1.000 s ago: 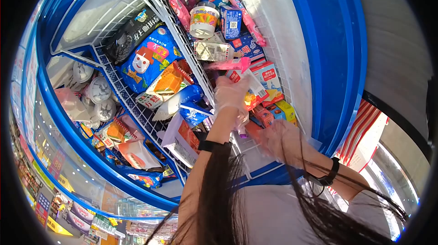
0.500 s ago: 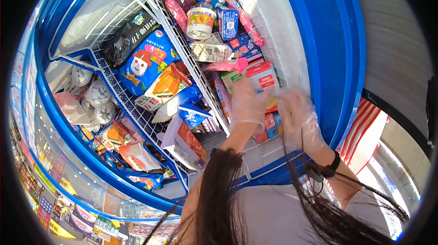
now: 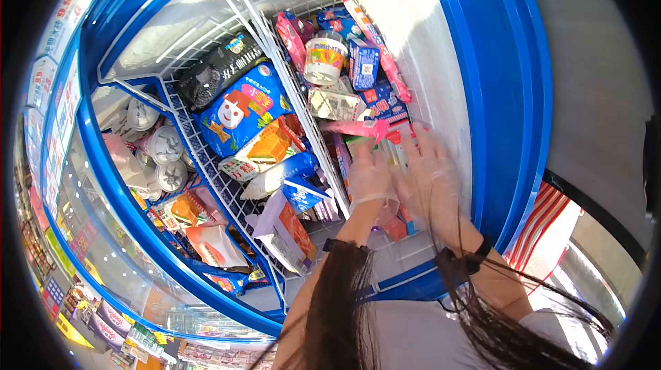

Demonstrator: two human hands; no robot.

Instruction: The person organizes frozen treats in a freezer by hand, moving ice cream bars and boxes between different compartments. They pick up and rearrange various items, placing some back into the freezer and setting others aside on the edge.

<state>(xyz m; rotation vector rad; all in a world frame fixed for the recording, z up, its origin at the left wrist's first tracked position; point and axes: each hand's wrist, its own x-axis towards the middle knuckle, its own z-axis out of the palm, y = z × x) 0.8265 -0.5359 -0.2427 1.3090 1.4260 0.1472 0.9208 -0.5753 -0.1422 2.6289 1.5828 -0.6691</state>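
Observation:
My left hand (image 3: pixel 370 178), in a clear plastic glove, lies over small ice cream boxes in the right-hand wire basket, fingers stretched forward. Close beside it, my right hand (image 3: pixel 428 180), gloved too and slightly blurred, is spread flat over the same boxes. My palms hide most of them. A red and blue small box (image 3: pixel 395 228) shows below the hands. Just beyond my fingertips are a pink wrapper (image 3: pixel 358 129) and a dark blue box (image 3: pixel 385 103). Farther up stands a white paper cup (image 3: pixel 325 60) with a colourful print, by a blue carton (image 3: pixel 363 65).
A white wire divider (image 3: pixel 303 101) separates this basket from the left one, which holds a blue ice cream bag (image 3: pixel 241 105) and an open carton (image 3: pixel 282 232). White-lidded cups (image 3: pixel 165 145) sit farther left. The freezer's blue rim (image 3: pixel 499 94) curves along the right.
Both hands have shifted forward and closer together, now flatter over the boxes, covering the red and white carton. The view has moved, so the freezer's contents appear lower and farther right.

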